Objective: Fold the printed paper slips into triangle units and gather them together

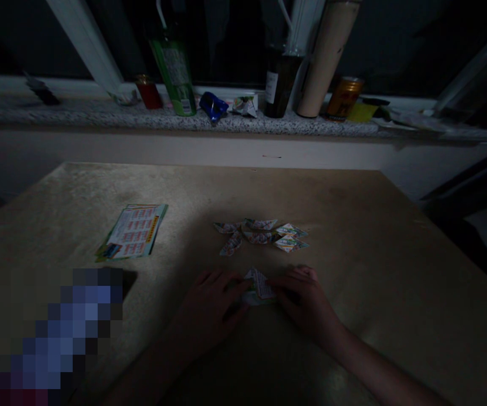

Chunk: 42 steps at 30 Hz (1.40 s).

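Note:
Between my hands, a partly folded paper (261, 283) with a pointed top rests on the table. My left hand (216, 299) grips its left side between thumb and fingers. On its right side, my right hand (302, 296) presses with its fingers closed against the paper. Just beyond lie several small folded paper pieces in a cluster, among them a boat-shaped one (259, 237) and a diamond-shaped one (291, 243). A stack of printed sheets (136, 232) with calendar-like grids sits to the left, away from both hands.
A pixelated bluish area covers the table's lower left. Behind the table (353, 208), a granite windowsill (235, 125) carries a green bottle (175, 76), a dark bottle (280, 84), a tall cardboard tube (328, 56), an orange can (345, 98) and a red jar (148, 92). The room is dim.

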### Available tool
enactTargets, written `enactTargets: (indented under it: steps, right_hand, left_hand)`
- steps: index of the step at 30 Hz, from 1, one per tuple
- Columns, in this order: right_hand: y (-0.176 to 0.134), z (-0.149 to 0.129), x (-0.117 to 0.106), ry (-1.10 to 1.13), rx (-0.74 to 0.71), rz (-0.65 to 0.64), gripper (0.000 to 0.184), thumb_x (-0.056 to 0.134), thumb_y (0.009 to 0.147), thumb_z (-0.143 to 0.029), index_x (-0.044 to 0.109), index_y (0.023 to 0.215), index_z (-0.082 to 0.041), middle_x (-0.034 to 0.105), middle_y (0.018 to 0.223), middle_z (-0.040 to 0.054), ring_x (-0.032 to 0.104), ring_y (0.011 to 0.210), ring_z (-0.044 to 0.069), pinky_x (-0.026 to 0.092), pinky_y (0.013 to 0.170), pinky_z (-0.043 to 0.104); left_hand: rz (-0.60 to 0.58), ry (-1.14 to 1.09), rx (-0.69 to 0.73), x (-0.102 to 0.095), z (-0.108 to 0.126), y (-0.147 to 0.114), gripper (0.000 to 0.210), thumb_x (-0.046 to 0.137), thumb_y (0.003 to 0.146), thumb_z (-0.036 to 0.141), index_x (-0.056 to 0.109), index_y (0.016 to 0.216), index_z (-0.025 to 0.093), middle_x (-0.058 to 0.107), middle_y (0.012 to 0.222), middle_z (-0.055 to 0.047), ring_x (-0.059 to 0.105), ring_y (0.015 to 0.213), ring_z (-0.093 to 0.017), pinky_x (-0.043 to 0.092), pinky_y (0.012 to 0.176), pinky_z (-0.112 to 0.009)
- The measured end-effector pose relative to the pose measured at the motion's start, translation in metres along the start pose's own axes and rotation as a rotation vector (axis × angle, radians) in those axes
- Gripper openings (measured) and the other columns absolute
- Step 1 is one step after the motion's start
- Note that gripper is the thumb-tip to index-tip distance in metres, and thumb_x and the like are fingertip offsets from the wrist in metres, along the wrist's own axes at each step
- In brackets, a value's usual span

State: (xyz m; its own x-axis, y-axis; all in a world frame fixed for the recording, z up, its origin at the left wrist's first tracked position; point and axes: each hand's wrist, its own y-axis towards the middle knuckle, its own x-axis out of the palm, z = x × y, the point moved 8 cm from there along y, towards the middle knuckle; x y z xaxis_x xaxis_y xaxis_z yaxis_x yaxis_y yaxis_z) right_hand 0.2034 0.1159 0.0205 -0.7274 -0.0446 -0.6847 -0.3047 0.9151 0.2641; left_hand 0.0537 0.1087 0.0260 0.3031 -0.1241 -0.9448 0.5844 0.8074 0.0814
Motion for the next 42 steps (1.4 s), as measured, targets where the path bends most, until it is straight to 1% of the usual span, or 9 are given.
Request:
enactTargets:
  steps: [9, 12, 18, 21, 23, 25, 27, 37, 42]
  right_hand:
    - [0.000, 0.000, 0.001, -0.014, 0.012, -0.024, 0.021, 0.058, 0.078, -0.008, 0.069, 0.089, -0.023, 0.069, 0.077, 0.0010, 0.059, 0.075, 0.019, 0.032, 0.079, 0.037]
    - [-0.001, 0.002, 0.001, -0.008, 0.044, -0.012, 0.022, 0.057, 0.080, -0.011, 0.067, 0.095, -0.023, 0.068, 0.079, 0.0014, 0.058, 0.076, 0.019, 0.033, 0.079, 0.037]
    - [-0.001, 0.006, 0.001, -0.060, 0.102, -0.005, 0.022, 0.056, 0.080, -0.011, 0.064, 0.098, -0.020, 0.064, 0.071, 0.0010, 0.056, 0.070, 0.018, 0.034, 0.075, 0.036]
    - [-0.001, 0.006, 0.001, -0.069, 0.099, -0.002, 0.022, 0.057, 0.079, -0.012, 0.064, 0.099, -0.019, 0.064, 0.071, 0.0012, 0.056, 0.069, 0.018, 0.035, 0.076, 0.037]
    - [-0.001, 0.007, 0.002, -0.066, 0.099, -0.007, 0.023, 0.057, 0.079, -0.012, 0.064, 0.100, -0.020, 0.064, 0.073, 0.0015, 0.057, 0.071, 0.019, 0.035, 0.078, 0.037]
    - [-0.001, 0.007, 0.002, -0.062, 0.102, -0.012, 0.024, 0.056, 0.080, -0.012, 0.064, 0.101, -0.020, 0.064, 0.072, 0.0012, 0.057, 0.072, 0.019, 0.035, 0.078, 0.038]
    - [-0.001, 0.007, 0.002, -0.066, 0.106, -0.011, 0.023, 0.055, 0.081, -0.013, 0.064, 0.101, -0.021, 0.064, 0.071, 0.0011, 0.057, 0.071, 0.019, 0.036, 0.078, 0.037]
    - [-0.003, 0.008, -0.002, -0.025, 0.123, 0.059, 0.027, 0.057, 0.077, -0.013, 0.063, 0.102, -0.020, 0.067, 0.083, 0.0048, 0.059, 0.079, 0.022, 0.041, 0.079, 0.039]
    - [-0.008, 0.019, -0.003, 0.223, 0.275, 0.138, 0.028, 0.059, 0.075, -0.017, 0.063, 0.102, -0.021, 0.065, 0.081, 0.0042, 0.060, 0.075, 0.020, 0.047, 0.070, 0.034]
  left_hand:
    - [0.001, -0.022, 0.031, 0.001, 0.002, 0.000, 0.036, 0.056, 0.086, 0.024, 0.054, 0.122, 0.027, 0.058, 0.115, -0.004, 0.051, 0.104, -0.023, 0.038, 0.092, -0.042]
    - [-0.006, -0.038, 0.026, 0.001, 0.002, 0.000, 0.035, 0.056, 0.086, 0.024, 0.055, 0.121, 0.026, 0.058, 0.114, -0.004, 0.051, 0.104, -0.023, 0.038, 0.092, -0.042]
    - [-0.040, -0.025, 0.032, 0.004, 0.006, -0.001, 0.038, 0.054, 0.087, 0.023, 0.052, 0.125, 0.028, 0.056, 0.117, -0.005, 0.051, 0.107, -0.024, 0.038, 0.094, -0.044]
    - [-0.090, -0.060, 0.102, 0.010, 0.018, -0.004, 0.047, 0.053, 0.087, 0.026, 0.044, 0.133, 0.027, 0.049, 0.133, -0.006, 0.044, 0.121, -0.025, 0.034, 0.102, -0.045]
    - [-0.131, -0.106, 0.170, 0.015, 0.028, -0.006, 0.060, 0.054, 0.087, 0.030, 0.030, 0.142, 0.024, 0.036, 0.146, -0.006, 0.031, 0.132, -0.025, 0.028, 0.107, -0.044]
    - [-0.170, -0.151, 0.210, 0.020, 0.035, -0.009, 0.074, 0.055, 0.085, 0.034, 0.016, 0.147, 0.021, 0.024, 0.152, -0.007, 0.022, 0.138, -0.025, 0.025, 0.111, -0.043]
    - [-0.195, -0.174, 0.206, 0.024, 0.036, -0.011, 0.082, 0.057, 0.084, 0.038, 0.009, 0.148, 0.020, 0.018, 0.153, -0.007, 0.018, 0.139, -0.026, 0.023, 0.112, -0.043]
    - [-0.226, -0.161, 0.174, 0.028, 0.036, -0.014, 0.087, 0.058, 0.083, 0.041, 0.005, 0.148, 0.020, 0.012, 0.154, -0.007, 0.013, 0.140, -0.026, 0.020, 0.113, -0.043]
    - [-0.235, -0.150, 0.170, 0.027, 0.037, -0.012, 0.089, 0.058, 0.083, 0.042, 0.002, 0.148, 0.020, 0.009, 0.155, -0.008, 0.010, 0.140, -0.027, 0.020, 0.113, -0.043]
